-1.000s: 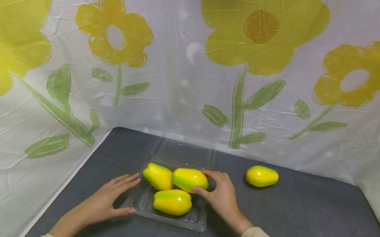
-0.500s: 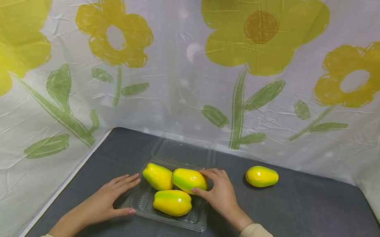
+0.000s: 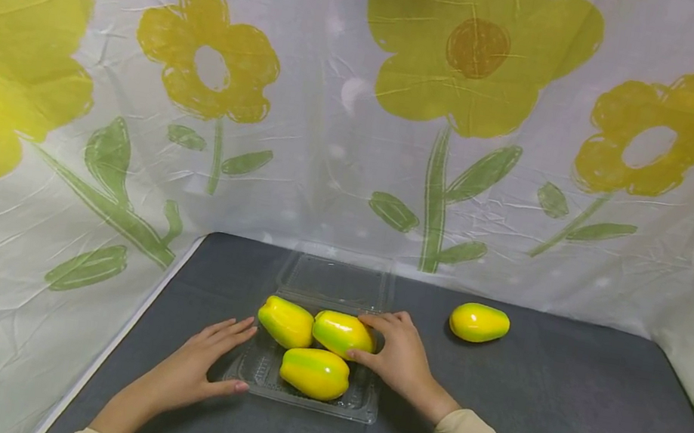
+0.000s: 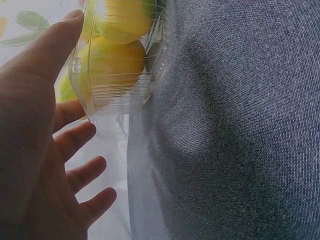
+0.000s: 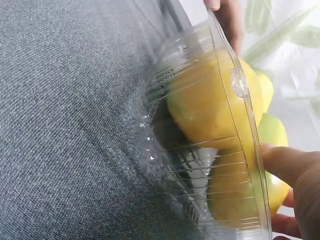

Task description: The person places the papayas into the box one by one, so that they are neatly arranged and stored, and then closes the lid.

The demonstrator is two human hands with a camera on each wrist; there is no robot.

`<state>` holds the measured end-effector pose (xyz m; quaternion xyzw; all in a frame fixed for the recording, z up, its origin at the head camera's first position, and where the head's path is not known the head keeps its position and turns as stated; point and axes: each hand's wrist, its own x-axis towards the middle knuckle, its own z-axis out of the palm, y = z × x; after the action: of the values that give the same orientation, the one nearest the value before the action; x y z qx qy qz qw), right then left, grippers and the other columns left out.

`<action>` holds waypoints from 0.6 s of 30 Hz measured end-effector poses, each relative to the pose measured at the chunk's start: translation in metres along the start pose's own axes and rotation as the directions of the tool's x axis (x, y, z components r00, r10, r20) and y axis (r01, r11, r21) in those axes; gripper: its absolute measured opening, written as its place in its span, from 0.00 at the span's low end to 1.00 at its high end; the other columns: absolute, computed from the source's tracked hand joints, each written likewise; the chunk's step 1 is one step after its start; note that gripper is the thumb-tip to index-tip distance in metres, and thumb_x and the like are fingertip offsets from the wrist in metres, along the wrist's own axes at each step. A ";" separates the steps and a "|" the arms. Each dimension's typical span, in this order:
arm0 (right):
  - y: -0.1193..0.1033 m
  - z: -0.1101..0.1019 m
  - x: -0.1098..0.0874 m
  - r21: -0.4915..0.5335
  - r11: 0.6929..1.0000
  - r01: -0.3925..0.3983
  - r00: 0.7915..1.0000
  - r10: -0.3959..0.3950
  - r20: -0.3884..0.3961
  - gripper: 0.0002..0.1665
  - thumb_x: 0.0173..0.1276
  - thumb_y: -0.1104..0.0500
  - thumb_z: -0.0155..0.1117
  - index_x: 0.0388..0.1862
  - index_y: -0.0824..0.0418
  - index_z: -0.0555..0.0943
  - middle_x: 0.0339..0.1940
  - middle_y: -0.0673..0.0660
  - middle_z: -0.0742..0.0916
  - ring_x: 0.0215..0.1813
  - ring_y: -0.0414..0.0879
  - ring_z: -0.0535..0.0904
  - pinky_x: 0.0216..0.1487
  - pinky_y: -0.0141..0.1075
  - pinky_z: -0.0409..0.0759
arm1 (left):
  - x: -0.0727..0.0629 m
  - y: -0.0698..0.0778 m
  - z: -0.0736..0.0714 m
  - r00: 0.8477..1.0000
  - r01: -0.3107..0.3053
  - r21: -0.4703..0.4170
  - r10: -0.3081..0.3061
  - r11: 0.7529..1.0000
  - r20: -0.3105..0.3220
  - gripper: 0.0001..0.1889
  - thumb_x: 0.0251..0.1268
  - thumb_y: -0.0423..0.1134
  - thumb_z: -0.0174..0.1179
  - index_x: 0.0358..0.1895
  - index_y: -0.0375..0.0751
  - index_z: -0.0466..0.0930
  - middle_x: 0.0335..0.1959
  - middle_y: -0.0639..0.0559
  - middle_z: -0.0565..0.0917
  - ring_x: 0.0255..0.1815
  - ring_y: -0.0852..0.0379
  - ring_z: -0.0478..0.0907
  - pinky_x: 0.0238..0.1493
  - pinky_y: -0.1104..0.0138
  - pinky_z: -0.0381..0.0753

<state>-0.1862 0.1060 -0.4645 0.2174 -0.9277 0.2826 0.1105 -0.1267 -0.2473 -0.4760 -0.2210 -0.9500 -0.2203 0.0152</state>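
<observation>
Head view: left of the clear container, the left hand has its fingers spread and grips nothing, fingertips at the rim — touching or just beside it, I cannot tell. Inside the container, the rear left fruit slants down toward the right, and the front fruit lies crosswise. In the container's right rear, the rear right fruit lies leftward of the right hand, its long axis nearly left to right — so that hand pinches its right end, thumb nearside, fingers on the far side. Well right of the container, the loose fruit also lies lengthwise left to right, nearer the right hand.
</observation>
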 end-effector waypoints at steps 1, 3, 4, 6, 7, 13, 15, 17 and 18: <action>0.000 0.000 0.000 -0.004 1.000 0.008 1.000 -0.008 -0.001 0.36 0.49 0.41 0.80 0.58 0.50 0.84 0.51 0.51 0.89 0.45 0.43 0.73 0.45 0.39 0.75 | 0.000 0.000 0.000 1.000 0.001 0.000 -0.001 1.000 0.001 0.47 0.57 0.70 0.60 0.76 0.50 0.62 0.79 0.50 0.61 0.77 0.35 0.59 0.67 0.32 0.63; 0.001 0.001 0.000 -0.018 1.000 0.020 1.000 -0.020 0.000 0.36 0.50 0.40 0.80 0.57 0.51 0.84 0.51 0.51 0.89 0.46 0.45 0.74 0.47 0.40 0.75 | 0.000 0.000 0.000 1.000 0.003 0.000 -0.003 1.000 0.002 0.47 0.56 0.71 0.60 0.76 0.50 0.61 0.79 0.50 0.61 0.77 0.35 0.59 0.67 0.32 0.63; 0.000 0.001 0.000 -0.023 0.999 0.023 1.000 -0.023 0.000 0.36 0.49 0.40 0.80 0.57 0.51 0.85 0.51 0.52 0.89 0.46 0.45 0.74 0.48 0.42 0.75 | 0.000 0.000 0.000 1.000 0.003 0.000 -0.003 1.000 0.003 0.47 0.56 0.71 0.59 0.76 0.50 0.61 0.79 0.50 0.61 0.77 0.35 0.59 0.67 0.32 0.63; 0.000 0.002 -0.001 -0.037 0.999 0.028 1.000 -0.028 0.002 0.35 0.49 0.40 0.80 0.56 0.52 0.85 0.51 0.52 0.89 0.47 0.47 0.74 0.50 0.44 0.75 | 0.000 -0.001 0.001 1.000 0.004 -0.002 -0.004 1.000 0.004 0.47 0.56 0.71 0.59 0.76 0.50 0.61 0.79 0.51 0.61 0.77 0.35 0.59 0.67 0.32 0.62; 0.000 0.002 -0.001 -0.043 0.999 0.028 1.000 -0.027 0.006 0.35 0.49 0.40 0.80 0.55 0.53 0.85 0.51 0.53 0.89 0.48 0.48 0.75 0.51 0.45 0.75 | 0.000 -0.001 0.001 1.000 0.004 -0.004 -0.004 1.000 0.003 0.47 0.56 0.71 0.59 0.76 0.50 0.61 0.79 0.51 0.61 0.77 0.35 0.59 0.67 0.32 0.62; 0.000 0.002 0.000 -0.089 0.995 0.042 0.999 -0.040 0.022 0.37 0.49 0.39 0.79 0.57 0.53 0.84 0.51 0.54 0.89 0.49 0.49 0.75 0.53 0.47 0.74 | 0.000 -0.001 0.001 1.000 0.003 -0.004 -0.003 1.000 -0.002 0.47 0.56 0.71 0.60 0.76 0.50 0.62 0.79 0.50 0.61 0.77 0.35 0.59 0.67 0.32 0.63; 0.000 0.001 0.000 -0.098 0.994 0.053 0.998 -0.050 0.029 0.37 0.50 0.39 0.79 0.58 0.53 0.84 0.51 0.54 0.88 0.49 0.49 0.75 0.53 0.47 0.74 | 0.000 -0.001 0.001 1.000 0.003 -0.002 -0.003 1.000 -0.002 0.47 0.56 0.71 0.60 0.76 0.51 0.62 0.79 0.50 0.62 0.77 0.35 0.59 0.67 0.32 0.63; 0.000 0.001 -0.001 -0.098 0.993 0.060 0.998 -0.057 0.036 0.38 0.51 0.39 0.78 0.59 0.53 0.83 0.51 0.54 0.88 0.50 0.49 0.74 0.54 0.48 0.74 | 0.000 -0.001 0.001 1.000 0.002 0.000 -0.002 1.000 -0.002 0.47 0.56 0.71 0.60 0.76 0.51 0.62 0.79 0.50 0.62 0.77 0.35 0.59 0.67 0.32 0.63; 0.000 0.001 -0.001 -0.095 0.994 0.062 0.998 -0.058 0.039 0.38 0.51 0.39 0.78 0.59 0.53 0.83 0.51 0.54 0.88 0.50 0.49 0.74 0.54 0.48 0.74 | 0.000 -0.001 0.001 1.000 0.001 0.000 -0.001 1.000 -0.002 0.47 0.56 0.71 0.60 0.76 0.51 0.62 0.79 0.50 0.62 0.77 0.35 0.59 0.67 0.32 0.63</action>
<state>-0.1855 0.1060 -0.4658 0.2446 -0.9351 0.2303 0.1125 -0.1268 -0.2472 -0.4773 -0.2203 -0.9501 -0.2205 0.0160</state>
